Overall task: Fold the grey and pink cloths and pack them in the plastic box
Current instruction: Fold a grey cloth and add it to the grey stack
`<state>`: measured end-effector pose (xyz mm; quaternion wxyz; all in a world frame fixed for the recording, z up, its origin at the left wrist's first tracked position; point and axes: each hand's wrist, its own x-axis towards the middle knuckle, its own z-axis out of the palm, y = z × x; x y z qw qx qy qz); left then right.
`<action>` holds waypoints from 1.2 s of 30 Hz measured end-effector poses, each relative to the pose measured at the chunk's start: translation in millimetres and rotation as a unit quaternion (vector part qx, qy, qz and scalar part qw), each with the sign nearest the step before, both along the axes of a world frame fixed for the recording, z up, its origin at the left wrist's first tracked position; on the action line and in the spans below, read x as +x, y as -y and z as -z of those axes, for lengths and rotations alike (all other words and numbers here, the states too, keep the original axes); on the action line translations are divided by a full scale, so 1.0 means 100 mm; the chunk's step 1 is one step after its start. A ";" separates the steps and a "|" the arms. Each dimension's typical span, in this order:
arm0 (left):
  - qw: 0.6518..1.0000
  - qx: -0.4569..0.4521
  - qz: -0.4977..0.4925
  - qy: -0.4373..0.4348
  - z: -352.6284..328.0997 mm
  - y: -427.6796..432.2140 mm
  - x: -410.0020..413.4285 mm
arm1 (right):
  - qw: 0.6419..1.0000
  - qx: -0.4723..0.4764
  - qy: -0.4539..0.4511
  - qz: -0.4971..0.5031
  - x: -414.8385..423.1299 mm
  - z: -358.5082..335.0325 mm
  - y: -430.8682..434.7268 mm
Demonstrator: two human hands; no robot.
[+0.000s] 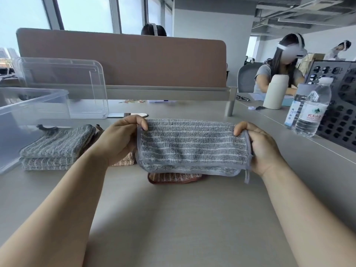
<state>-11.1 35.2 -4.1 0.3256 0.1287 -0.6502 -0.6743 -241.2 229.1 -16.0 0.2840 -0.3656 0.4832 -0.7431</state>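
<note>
1. The plastic box [28, 116] sits open at the far left of the table [173, 224]. Its see-through walls show no cloth inside.
2. Just beside the box lies a stack of folded cloths [55, 145], grey on top and lying flat.
3. The left hand [115, 139] pinches the upper left corner of the grey cloth [192, 147], with the thumb pressed on the near face. The other fingers are hidden behind the cloth.
4. The grey cloth hangs stretched between the two hands, lifted just above the table in the middle of the view.
5. It looks like light, soft terry that will sag and fold wherever it is unsupported. The corners and the stitched hem are therefore the best places to hold it, keeping it taut until it is laid down.
6. It is neither slippery nor fragile, though the layers could slide out of line.
7. It is grey with thin pale stripes and a smooth grey border. It appears already doubled over, and a small loop dangles from its lower right corner.
8. A pink cloth [173, 178] lies on the table under it, mostly covered.
9. The right hand [265, 149] grips the right edge, with the thumb in front at the upper corner and the fingers curled behind.
</note>
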 end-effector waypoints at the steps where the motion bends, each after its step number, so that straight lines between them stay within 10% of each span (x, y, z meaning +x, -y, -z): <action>1: 1.000 0.007 -0.004 -0.002 0.00 0.01 0.01 | 1.000 0.006 0.004 0.001 0.01 -0.01 -0.01; 11: 0.988 0.016 -0.150 0.028 0.03 -0.05 -0.14 | 0.959 -0.001 -0.213 0.188 0.05 0.07 0.13; 26: 0.992 0.051 -0.112 -0.040 -0.02 -0.26 -0.27 | 0.992 0.001 -0.052 0.117 -0.01 0.06 0.14; 36: 0.977 -0.017 -0.190 0.097 0.10 -0.18 -0.35 | 0.983 -0.024 -0.095 0.153 0.00 0.07 0.15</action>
